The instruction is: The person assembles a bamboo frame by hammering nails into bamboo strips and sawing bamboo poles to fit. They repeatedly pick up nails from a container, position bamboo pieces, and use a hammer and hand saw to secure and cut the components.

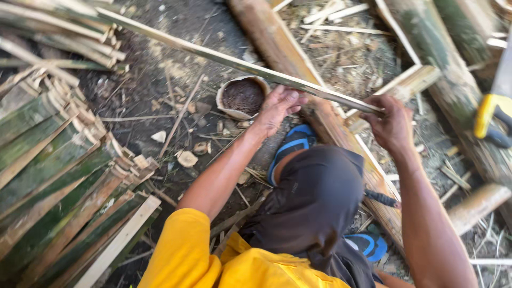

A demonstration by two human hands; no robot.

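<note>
I hold a long thin bamboo strip that runs from the upper left down to the right. My left hand grips it near its middle, fingers curled under it. My right hand closes on its right end. Under both hands lies a thick brown bamboo pole, slanting from the top centre down to the right. My knee in dark trousers and a blue sandal sit below the strip.
A stack of split green bamboo slats fills the left side. A cut bamboo stub stands on the dirt by my left hand. More poles and a yellow-handled tool lie at right. Chips litter the ground.
</note>
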